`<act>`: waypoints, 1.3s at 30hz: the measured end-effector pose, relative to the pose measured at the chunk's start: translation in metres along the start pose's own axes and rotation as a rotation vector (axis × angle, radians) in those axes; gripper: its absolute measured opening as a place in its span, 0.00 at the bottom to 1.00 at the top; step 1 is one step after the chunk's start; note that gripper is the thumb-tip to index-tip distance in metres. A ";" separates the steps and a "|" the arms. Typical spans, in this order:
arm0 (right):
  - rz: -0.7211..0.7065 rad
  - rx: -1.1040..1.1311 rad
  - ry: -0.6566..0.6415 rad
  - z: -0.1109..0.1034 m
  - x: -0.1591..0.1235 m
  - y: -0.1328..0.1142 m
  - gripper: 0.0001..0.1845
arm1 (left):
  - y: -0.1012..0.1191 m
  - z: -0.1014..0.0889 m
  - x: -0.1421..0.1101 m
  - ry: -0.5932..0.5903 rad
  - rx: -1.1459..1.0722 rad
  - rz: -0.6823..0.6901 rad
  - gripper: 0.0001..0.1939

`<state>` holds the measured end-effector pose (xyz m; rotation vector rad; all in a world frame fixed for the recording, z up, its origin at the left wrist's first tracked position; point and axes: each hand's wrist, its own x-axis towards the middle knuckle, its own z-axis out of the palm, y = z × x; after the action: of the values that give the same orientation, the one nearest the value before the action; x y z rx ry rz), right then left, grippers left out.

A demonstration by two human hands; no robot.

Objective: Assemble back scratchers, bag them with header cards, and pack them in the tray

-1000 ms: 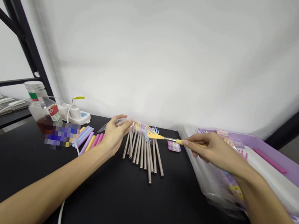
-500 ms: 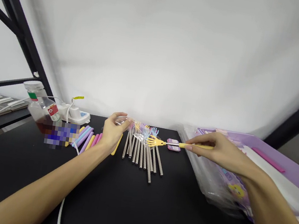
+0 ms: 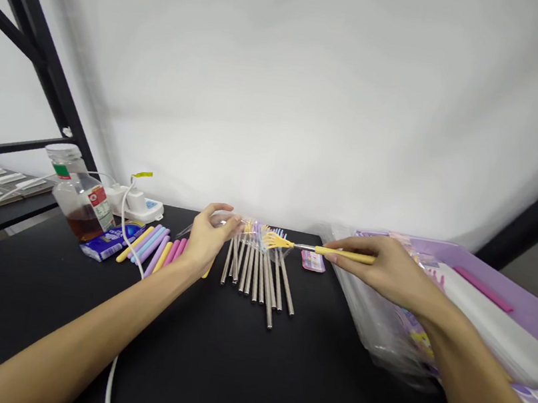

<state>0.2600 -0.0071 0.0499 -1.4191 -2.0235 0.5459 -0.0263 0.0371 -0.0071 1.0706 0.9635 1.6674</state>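
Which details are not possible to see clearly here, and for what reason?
In the head view:
Yellow plastic stick: far end hidden by the left hand.
Coloured heads of silver metal rods: overlapping, partly behind clear plastic film; uncountable.
Small pink-purple card: print too small.
Purple tray: cut off by right edge.

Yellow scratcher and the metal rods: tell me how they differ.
The yellow scratcher is held in the right hand; the metal rods lie on the black table. The yellow scratcher ends in a yellow handle; the metal rods' near ends are bare. Both show shiny metal shafts.
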 end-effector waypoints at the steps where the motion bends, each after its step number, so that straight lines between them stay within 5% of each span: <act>1: 0.001 0.017 -0.003 0.000 0.000 -0.001 0.16 | 0.000 0.001 -0.001 -0.014 0.012 -0.013 0.24; 6: -0.011 0.153 -0.033 0.010 0.001 -0.008 0.19 | -0.001 0.011 -0.013 -0.157 0.023 -0.055 0.26; 12: -0.048 0.367 -0.005 0.052 0.009 -0.014 0.20 | -0.002 0.024 -0.029 -0.355 0.005 -0.093 0.26; 17: -0.061 0.463 -0.305 0.045 0.006 -0.017 0.20 | 0.000 0.017 -0.017 -0.215 0.049 -0.010 0.23; 21: -0.025 0.537 -0.417 0.028 0.004 -0.009 0.26 | 0.004 0.004 -0.004 -0.161 0.015 -0.034 0.27; 24: -0.052 0.479 -0.360 0.030 0.005 -0.009 0.21 | 0.005 0.002 -0.006 -0.215 0.030 -0.056 0.27; 28: -0.168 0.234 -0.052 0.050 0.008 -0.017 0.09 | 0.002 0.012 -0.021 -0.368 0.114 -0.055 0.23; 33: -0.285 0.105 0.076 0.070 0.010 -0.018 0.19 | 0.004 0.018 -0.029 -0.508 0.162 -0.020 0.22; 36: -0.309 0.183 -0.034 0.060 0.007 -0.013 0.15 | 0.007 0.014 -0.022 -0.493 0.151 -0.017 0.25; 39: -0.348 0.239 -0.276 0.043 0.003 -0.009 0.20 | 0.010 0.008 -0.014 -0.468 0.130 -0.039 0.26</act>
<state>0.2237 -0.0068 0.0253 -0.8626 -2.2653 0.8311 -0.0184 0.0221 0.0010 1.4388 0.7821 1.2519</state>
